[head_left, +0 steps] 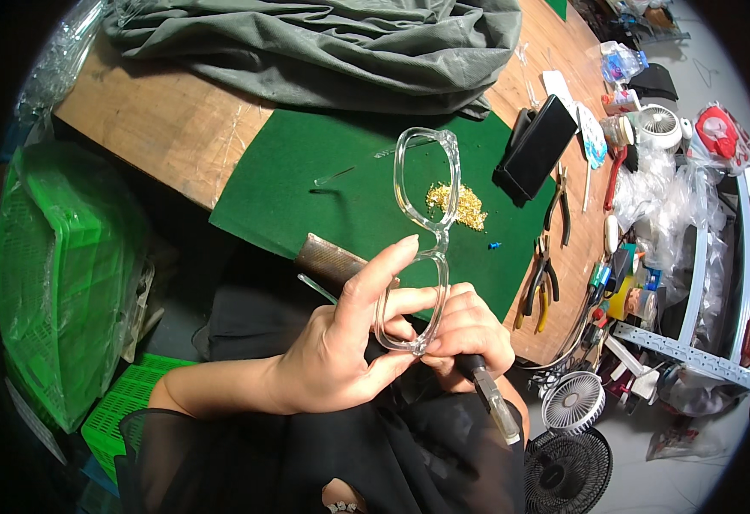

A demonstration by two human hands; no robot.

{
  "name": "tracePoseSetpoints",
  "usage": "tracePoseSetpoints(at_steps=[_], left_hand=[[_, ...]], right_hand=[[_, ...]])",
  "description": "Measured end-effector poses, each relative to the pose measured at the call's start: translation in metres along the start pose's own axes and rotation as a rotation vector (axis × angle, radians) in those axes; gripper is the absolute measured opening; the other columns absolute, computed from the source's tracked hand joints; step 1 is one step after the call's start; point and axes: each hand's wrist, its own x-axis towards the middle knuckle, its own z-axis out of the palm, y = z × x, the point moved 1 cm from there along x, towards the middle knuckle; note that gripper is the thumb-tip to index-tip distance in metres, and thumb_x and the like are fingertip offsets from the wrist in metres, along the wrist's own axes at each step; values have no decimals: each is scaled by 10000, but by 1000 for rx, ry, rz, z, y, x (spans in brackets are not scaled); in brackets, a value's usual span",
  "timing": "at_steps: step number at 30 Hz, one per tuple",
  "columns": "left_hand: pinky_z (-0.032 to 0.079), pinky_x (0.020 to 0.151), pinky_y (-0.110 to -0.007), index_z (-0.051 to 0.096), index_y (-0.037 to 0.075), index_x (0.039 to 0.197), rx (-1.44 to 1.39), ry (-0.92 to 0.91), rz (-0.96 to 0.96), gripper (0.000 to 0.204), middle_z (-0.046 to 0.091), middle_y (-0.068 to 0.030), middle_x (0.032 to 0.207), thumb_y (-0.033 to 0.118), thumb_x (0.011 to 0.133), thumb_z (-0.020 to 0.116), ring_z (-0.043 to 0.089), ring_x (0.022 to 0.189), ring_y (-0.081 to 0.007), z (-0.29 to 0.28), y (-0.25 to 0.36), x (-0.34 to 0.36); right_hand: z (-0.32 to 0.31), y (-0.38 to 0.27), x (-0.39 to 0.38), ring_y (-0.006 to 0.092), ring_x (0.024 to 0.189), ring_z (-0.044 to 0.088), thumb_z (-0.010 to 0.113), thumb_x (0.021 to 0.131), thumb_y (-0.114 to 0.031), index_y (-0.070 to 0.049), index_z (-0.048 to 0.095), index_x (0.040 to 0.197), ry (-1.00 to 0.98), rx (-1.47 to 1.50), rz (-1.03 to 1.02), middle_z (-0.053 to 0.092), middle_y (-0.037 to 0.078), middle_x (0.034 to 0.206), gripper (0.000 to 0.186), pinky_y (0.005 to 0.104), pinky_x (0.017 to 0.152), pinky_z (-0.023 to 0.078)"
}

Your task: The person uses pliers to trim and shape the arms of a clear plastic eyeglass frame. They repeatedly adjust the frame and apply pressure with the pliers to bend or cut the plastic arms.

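My left hand (336, 343) grips a clear plastic eyeglass frame (402, 184) by its lower rim, one finger passing behind the rim. The frame stands upright, without temple arms that I can make out. Closed fingers of my right hand (469, 330) meet its lower corner. They also hold a slim hand tool (496, 404), black with a pale, shiny end toward me; its tip is hidden. Beyond my hands, a heap of small gold-coloured parts (469, 210) lies on a green mat (280, 188). A thin clear strip (334, 177) rests left of the heap.
A worn metal block (332, 264) juts at the mat's near edge. On the right are a black phone-like slab (539, 147), pliers (558, 210) and more pliers (537, 283). Grey cloth (323, 56) lies at the back, green crates (66, 283) stand left, fans (573, 403) lower right.
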Motion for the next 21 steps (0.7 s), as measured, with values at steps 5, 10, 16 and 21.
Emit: tracePoseSetpoints(at_steps=[5,10,16,21], left_hand=[[525,787,-277,9,20,1418,50,-11,35,904,536,-256,1197,-130,745,595,642,910,-204,0,0,2],[528,788,-277,8,18,1418,-3,-28,31,912,540,-254,1190,-134,742,600,643,907,-205,0,0,4],[529,795,-280,-2,19,1419,-7,-38,13,924,540,-252,1185,-144,737,600,645,902,-205,-2,1,4],[529,802,-280,-12,23,1422,30,-61,28,937,526,-255,1201,-143,734,602,636,927,-207,-3,2,6]], right_hand=[[-4,-1,0,185,627,576,770,705,-68,-53,607,824,-23,19,30,610,30,736,202,310,602,434],[-5,-2,0,190,630,574,765,718,-84,-56,596,818,-43,17,45,608,35,735,198,313,602,432],[-6,-2,3,195,625,568,756,727,-86,-55,596,817,-83,-4,27,604,36,735,185,315,593,424],[-8,-1,2,194,646,572,757,726,-87,-56,603,832,-92,-6,29,605,33,753,190,317,600,421]])
